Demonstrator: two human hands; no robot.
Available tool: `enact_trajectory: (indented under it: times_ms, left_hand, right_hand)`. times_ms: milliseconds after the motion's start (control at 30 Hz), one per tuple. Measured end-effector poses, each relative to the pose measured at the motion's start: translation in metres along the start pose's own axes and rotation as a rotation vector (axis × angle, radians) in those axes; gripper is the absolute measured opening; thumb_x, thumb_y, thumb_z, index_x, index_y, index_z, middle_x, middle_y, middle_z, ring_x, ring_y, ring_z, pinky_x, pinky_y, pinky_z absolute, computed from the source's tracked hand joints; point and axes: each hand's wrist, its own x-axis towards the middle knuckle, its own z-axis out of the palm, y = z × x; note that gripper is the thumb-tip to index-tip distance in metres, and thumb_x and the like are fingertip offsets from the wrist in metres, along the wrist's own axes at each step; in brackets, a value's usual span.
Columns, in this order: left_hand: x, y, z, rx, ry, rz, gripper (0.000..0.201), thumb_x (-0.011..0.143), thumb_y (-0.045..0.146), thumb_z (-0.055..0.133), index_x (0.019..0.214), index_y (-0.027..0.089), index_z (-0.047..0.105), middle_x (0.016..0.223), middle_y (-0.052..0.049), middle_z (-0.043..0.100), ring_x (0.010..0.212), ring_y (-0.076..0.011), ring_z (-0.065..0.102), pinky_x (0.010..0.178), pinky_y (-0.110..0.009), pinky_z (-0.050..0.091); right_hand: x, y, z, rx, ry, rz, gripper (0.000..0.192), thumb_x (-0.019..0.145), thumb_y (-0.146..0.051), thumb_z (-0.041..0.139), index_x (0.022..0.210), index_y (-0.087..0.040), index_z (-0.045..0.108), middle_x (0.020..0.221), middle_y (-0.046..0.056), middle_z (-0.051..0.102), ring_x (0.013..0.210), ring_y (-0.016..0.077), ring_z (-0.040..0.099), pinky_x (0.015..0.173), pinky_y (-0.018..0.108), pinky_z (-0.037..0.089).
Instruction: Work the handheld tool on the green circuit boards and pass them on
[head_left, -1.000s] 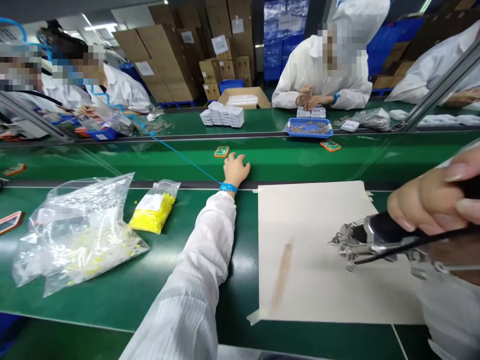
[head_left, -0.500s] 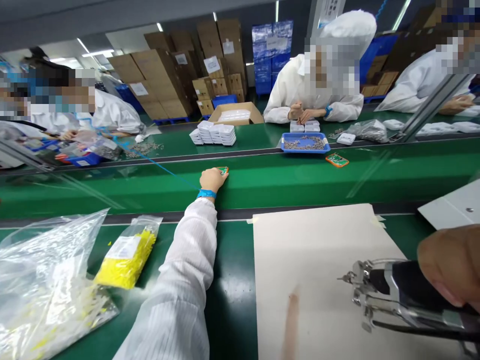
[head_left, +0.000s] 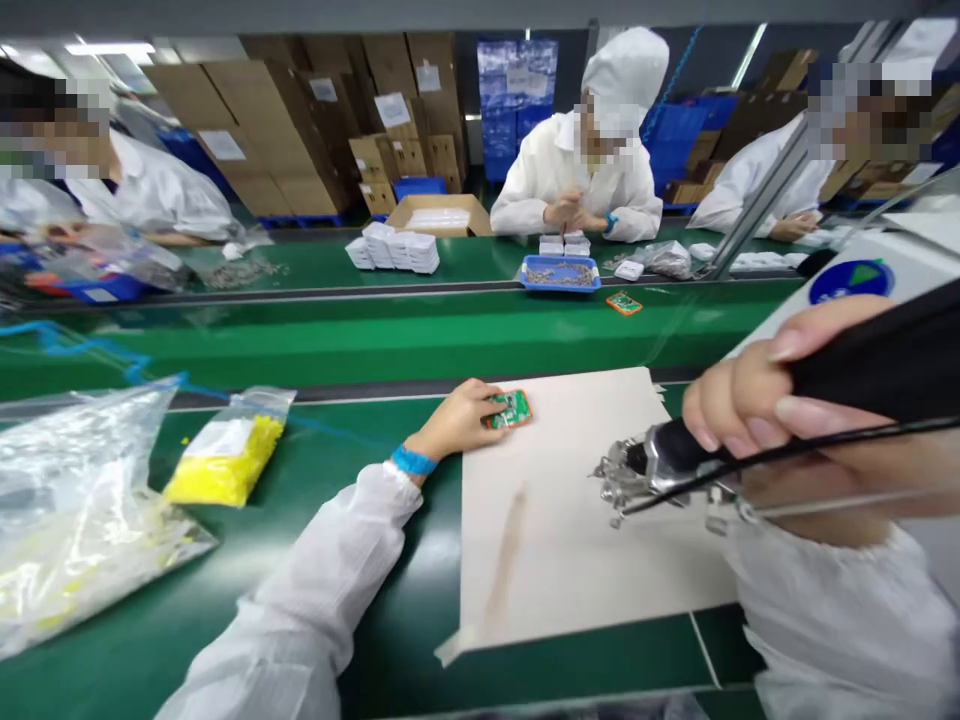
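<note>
My left hand (head_left: 463,418) is closed on the left end of a green circuit board (head_left: 511,410) with an orange rim, at the upper left of the beige sheet (head_left: 555,540). A blue band circles my left wrist. My right hand (head_left: 765,395) grips a thick black hand tool (head_left: 870,370) from the right; its exact kind I cannot make out. Its metal nose, with clips and a thin pointed tip, points left over the sheet, apart from the board. A black cable or tube runs along the tool.
A bag of yellow parts (head_left: 229,460) and a larger clear bag (head_left: 75,520) lie left. Across the green belt (head_left: 337,345) are a blue tray (head_left: 561,273) and stacked white pieces (head_left: 394,248). Another orange-rimmed board (head_left: 624,303) lies on the belt. Co-workers in white sit opposite.
My left hand has come back from the belt to the sheet, bringing the circuit board. The tool in my right hand is now raised and more of that hand shows. The view has shifted.
</note>
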Motion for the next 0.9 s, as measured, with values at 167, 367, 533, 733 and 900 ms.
enact_trajectory:
  times_ms: [167,367,533,733,900]
  left_hand:
    - [-0.05,0.078,0.015,-0.133,-0.047,0.146,0.032,0.088,0.041,0.075,0.113,0.021,0.08,0.13,-0.009,0.072,0.11,-0.0264,0.066,0.1,-0.042,0.052]
    - [-0.059,0.094,0.013,-0.165,-0.101,0.154,0.038,0.094,0.05,0.071,0.121,0.024,0.078,0.136,-0.009,0.069,0.116,-0.0277,0.062,0.103,-0.044,0.046]
    - [-0.054,0.093,0.012,-0.182,-0.133,0.185,0.031,0.099,0.043,0.065,0.12,0.024,0.078,0.136,-0.009,0.069,0.118,-0.0271,0.061,0.105,-0.044,0.044]
    - [-0.054,0.095,0.011,-0.191,-0.156,0.167,0.031,0.098,0.042,0.065,0.12,0.024,0.078,0.137,-0.009,0.068,0.12,-0.0277,0.061,0.105,-0.044,0.044]
    - [-0.054,0.096,0.01,-0.222,-0.151,0.156,0.03,0.097,0.042,0.066,0.119,0.025,0.078,0.136,-0.008,0.068,0.118,-0.0271,0.061,0.105,-0.044,0.043]
  right_hand:
    - [0.003,0.009,0.007,0.132,-0.114,-0.057,0.024,0.08,-0.01,0.073,0.102,-0.018,0.069,0.057,-0.004,0.041,0.045,0.0096,0.046,0.044,0.026,0.043]
    - [0.013,0.031,0.005,0.146,-0.298,0.004,0.024,0.083,-0.012,0.068,0.105,-0.021,0.068,0.057,-0.005,0.038,0.044,0.0094,0.045,0.043,0.026,0.045]
    - [0.018,0.037,0.001,0.112,-0.372,0.012,0.024,0.085,-0.012,0.064,0.107,-0.022,0.066,0.058,-0.004,0.038,0.045,0.0093,0.044,0.044,0.025,0.045]
    - [0.02,0.038,0.001,0.063,-0.406,0.032,0.025,0.085,-0.014,0.064,0.108,-0.023,0.067,0.055,-0.005,0.036,0.045,0.0098,0.044,0.044,0.026,0.046]
    - [0.021,0.041,0.001,0.063,-0.451,0.075,0.023,0.087,-0.014,0.062,0.109,-0.023,0.064,0.055,-0.005,0.032,0.045,0.0098,0.043,0.045,0.025,0.045]
